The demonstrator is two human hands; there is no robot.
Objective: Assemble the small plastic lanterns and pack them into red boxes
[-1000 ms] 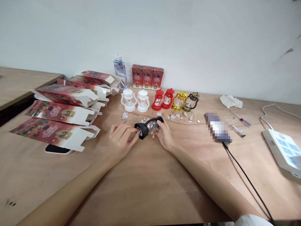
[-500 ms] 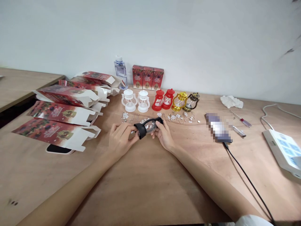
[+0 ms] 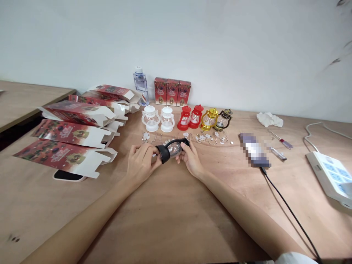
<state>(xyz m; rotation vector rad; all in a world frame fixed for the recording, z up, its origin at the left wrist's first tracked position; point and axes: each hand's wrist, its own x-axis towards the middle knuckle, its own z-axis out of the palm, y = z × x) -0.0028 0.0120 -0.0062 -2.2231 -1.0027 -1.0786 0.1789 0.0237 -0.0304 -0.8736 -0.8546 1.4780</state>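
Note:
Between my hands a small black lantern [image 3: 174, 149] with a clear globe lies tilted on its side above the table. My left hand [image 3: 141, 160] is closed on its wide base, and my right hand [image 3: 190, 157] grips the top end near the handle. Part of the lantern is hidden behind my fingers. Just beyond it lie several small metal wires and white parts [image 3: 202, 138]. Behind those stand white lanterns [image 3: 167, 119], red lanterns [image 3: 184, 118], a gold lantern [image 3: 209, 119] and a bronze lantern [image 3: 223, 120], all upright.
Open red cartons [image 3: 59, 156] are piled at left, partly over a phone [image 3: 68, 175]. Three red boxes [image 3: 172, 91] and a bottle [image 3: 140, 86] stand by the wall. Rightward lie a blurred device [image 3: 254, 150] with a black cable, a screwdriver [image 3: 286, 143], tissue [image 3: 269, 119] and a power strip [image 3: 331, 176].
Both hands keep their hold on the black lantern. My right thumb has shifted slightly at the lantern's top, and the whole view has moved a little.

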